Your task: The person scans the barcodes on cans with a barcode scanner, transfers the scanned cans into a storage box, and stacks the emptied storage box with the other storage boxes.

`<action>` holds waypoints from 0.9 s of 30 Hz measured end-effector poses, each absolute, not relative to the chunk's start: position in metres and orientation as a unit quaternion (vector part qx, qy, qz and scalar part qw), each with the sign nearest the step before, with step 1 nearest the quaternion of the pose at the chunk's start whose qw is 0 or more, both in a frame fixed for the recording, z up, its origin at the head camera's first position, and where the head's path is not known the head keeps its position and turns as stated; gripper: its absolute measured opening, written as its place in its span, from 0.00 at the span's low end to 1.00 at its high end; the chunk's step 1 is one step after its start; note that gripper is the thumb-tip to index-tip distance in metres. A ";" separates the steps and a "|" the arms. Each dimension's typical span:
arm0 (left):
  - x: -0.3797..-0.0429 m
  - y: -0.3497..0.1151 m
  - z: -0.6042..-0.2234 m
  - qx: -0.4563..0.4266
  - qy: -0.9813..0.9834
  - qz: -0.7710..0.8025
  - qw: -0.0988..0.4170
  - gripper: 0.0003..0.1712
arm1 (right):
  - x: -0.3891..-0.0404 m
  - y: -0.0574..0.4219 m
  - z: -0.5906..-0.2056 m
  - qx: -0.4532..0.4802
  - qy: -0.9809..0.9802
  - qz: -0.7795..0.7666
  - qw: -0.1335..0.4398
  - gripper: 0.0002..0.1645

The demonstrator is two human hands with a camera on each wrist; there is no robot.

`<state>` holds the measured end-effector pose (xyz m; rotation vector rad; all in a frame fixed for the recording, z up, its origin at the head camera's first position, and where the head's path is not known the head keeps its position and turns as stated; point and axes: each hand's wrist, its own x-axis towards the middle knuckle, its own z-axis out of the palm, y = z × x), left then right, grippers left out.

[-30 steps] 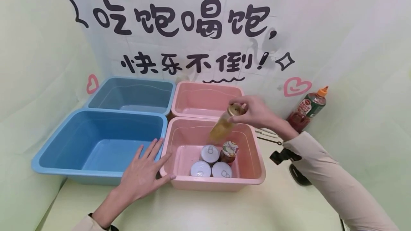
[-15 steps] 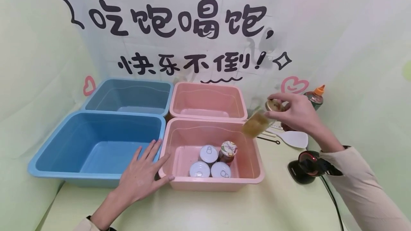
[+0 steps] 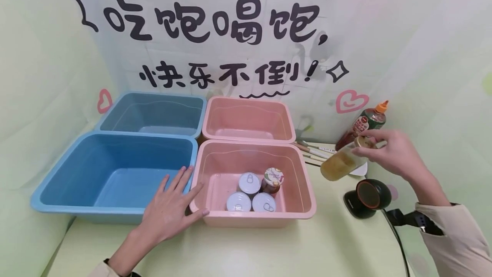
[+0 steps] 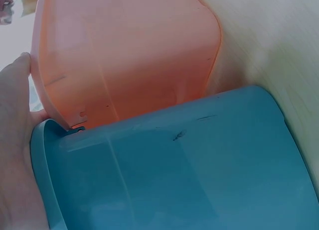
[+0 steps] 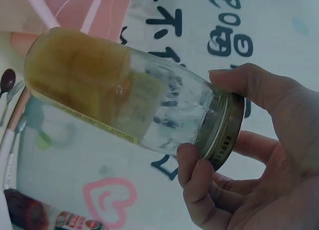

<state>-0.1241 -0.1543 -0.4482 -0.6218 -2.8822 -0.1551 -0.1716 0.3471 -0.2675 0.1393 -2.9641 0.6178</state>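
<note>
My right hand (image 3: 396, 155) grips a glass jar (image 3: 338, 163) by its gold lid, above the table to the right of the bins. The right wrist view shows the jar (image 5: 99, 85) tilted, a yellow-brown filling toward its base and clear glass near the lid (image 5: 227, 133). My left hand (image 3: 167, 206) rests with straight, spread fingers across the adjoining rims of the front blue bin (image 3: 115, 208) and the front pink bin (image 3: 261, 215). Inside that pink bin stand several white-topped pull-tab cans (image 3: 249, 183) and a small jar with a printed lid (image 3: 273, 176).
Behind are another blue bin (image 3: 157, 112) and another pink bin (image 3: 250, 119). A sauce bottle with an orange cap (image 3: 363, 123), several utensils (image 3: 317, 151) and a black round-headed device (image 3: 369, 195) with a cable stand on the right side of the table.
My right hand has carried the glass jar from above the front pink bin out to the right and lower, past the bin's edge. The left hand has stayed on the rims.
</note>
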 end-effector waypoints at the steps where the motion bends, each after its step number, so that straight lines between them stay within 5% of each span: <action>1: -0.124 -0.154 -0.448 -0.210 -0.972 -0.054 0.094 0.45 | -0.171 0.351 -0.271 0.039 -0.977 0.204 0.049 0.34; 13: -0.125 -0.154 -0.449 -0.207 -0.972 -0.057 0.091 0.45 | -0.165 0.381 -0.318 -0.047 -0.962 0.267 -0.030 0.36; 27: -0.126 -0.155 -0.451 -0.210 -0.972 -0.054 0.094 0.45 | -0.166 0.397 -0.355 -0.136 -0.945 0.294 -0.036 0.37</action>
